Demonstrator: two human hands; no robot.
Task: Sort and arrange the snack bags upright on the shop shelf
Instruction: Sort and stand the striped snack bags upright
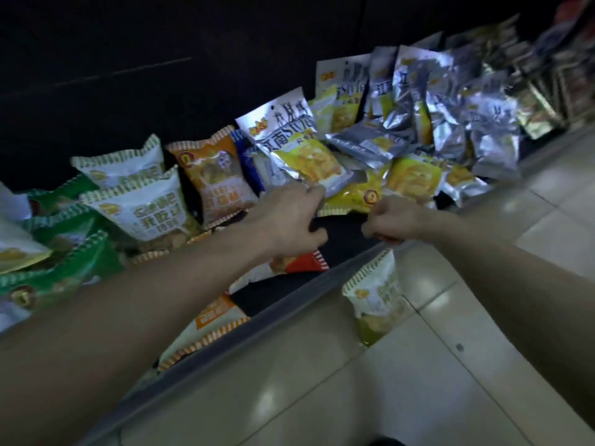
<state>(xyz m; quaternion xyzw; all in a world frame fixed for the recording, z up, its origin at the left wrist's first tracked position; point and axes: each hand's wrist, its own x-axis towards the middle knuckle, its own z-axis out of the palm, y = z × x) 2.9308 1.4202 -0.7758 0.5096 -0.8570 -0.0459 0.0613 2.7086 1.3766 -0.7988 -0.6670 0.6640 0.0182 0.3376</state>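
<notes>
Silver foil with a yellow window made up the snack bag [291,146] that leaned upright near the middle of the dark shop shelf [341,236], its lower corner at the fingertips of the left hand [286,217]. That hand reached in from the lower left with its fingers [314,192] loosely spread and slightly curled; whether they actually pinched the bag's edge could not be told. The right hand [389,222] hung just above the shelf's grey front lip [289,297], its fingers curled under into a loose fist; what, if anything, they held was hidden.

To the left stood an orange-striped bag [215,175] and two white bags with green-striped tops [141,204], with green bags [64,272] slumped beside them. To the right a crowd of silver foil bags [450,101] stood and leaned in a row, while several yellow bags [415,178] lay flat before them. One white-and-green bag [375,297] stood on the pale tiled floor [450,365], against the shelf's front.
</notes>
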